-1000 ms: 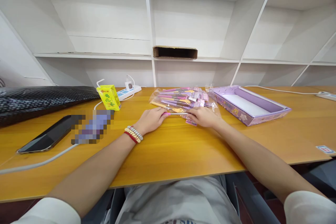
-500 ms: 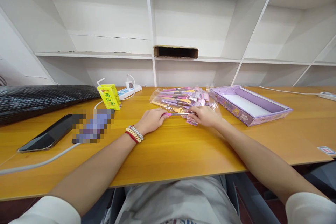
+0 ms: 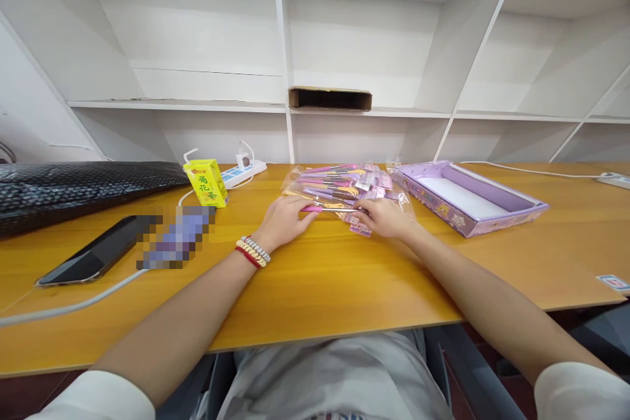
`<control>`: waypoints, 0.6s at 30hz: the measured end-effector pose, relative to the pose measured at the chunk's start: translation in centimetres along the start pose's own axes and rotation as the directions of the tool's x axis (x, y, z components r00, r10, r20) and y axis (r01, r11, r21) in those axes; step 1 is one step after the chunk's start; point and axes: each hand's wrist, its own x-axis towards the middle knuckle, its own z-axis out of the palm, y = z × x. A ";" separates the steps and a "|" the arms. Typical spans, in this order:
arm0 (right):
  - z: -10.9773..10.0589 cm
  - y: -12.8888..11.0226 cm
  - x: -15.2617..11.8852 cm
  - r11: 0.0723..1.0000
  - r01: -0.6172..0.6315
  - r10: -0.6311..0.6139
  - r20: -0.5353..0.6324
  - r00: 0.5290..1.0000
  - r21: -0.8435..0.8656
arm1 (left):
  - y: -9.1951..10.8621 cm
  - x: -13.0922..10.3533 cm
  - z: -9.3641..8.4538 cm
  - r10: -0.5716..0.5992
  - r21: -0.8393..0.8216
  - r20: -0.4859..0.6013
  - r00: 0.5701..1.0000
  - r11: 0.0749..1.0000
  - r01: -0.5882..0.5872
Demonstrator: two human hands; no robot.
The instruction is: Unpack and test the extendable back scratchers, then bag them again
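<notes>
Between my two hands lies a thin stick with a pink handle [image 3: 311, 209] and a silver metal rod [image 3: 337, 210], held level just above the table. My left hand [image 3: 281, 223] loosely holds the pink handle end, with the thumb on the near side and the fingers beyond it. At the other end, my right hand [image 3: 386, 216] pinches the rod; what its fingers cover is hidden. Right behind both hands lies a clear plastic bag [image 3: 290, 178] of several similar pink, purple and yellow sticks with printed purple tags. Some have yellow hand-shaped tips.
A purple open box [image 3: 497, 210] lies to the right. On the left are a yellow drink carton [image 3: 207, 184], a power strip [image 3: 241, 174], a dark phone [image 3: 91, 252], a blurred item [image 3: 177, 236] and a black wrapped bundle [image 3: 88, 193]. White shelves hold a cardboard box [image 3: 329, 88].
My left hand has loosened and its fingers have shifted, so more of the pink handle shows between thumb and fingers. My right hand stays in place on the rod.
</notes>
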 end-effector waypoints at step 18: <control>0.1 0.3 0.0 0.998 0.052 -0.052 0.013 0.999 0.024 | -2.4 0.3 0.1 -0.090 -0.015 0.245 0.965 0.995 0.096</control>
